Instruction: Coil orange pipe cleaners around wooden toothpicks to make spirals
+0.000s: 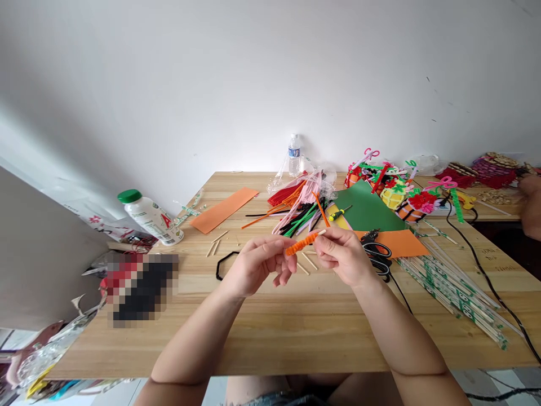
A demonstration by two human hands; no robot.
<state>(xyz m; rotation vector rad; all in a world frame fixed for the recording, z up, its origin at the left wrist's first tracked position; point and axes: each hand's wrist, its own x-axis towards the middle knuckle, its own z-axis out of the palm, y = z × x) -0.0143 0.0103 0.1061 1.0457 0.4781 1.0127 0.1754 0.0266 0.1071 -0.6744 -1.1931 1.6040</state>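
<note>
An orange pipe cleaner [301,244], wound in a tight coil round a thin wooden stick [322,232], is held above the table between my two hands. My left hand [262,262] pinches the coil's left end with thumb and forefinger, its other fingers loosely curled. At the right end my right hand [344,255] is closed on the stick, whose pale tip pokes out past the coil. Short cut sticks [310,260] lie on the table just behind and below the hands. Close to my left wrist lies a black pipe cleaner bent into a ring [218,267].
Loose pipe cleaners [291,197], a screwdriver [337,215], green paper [367,206] and scissors [378,256] lie beyond my hands. Wrapped sticks [452,287] and a black cable [479,262] are right. A white bottle [150,219] stands left. Another person's hand [530,200] shows far right.
</note>
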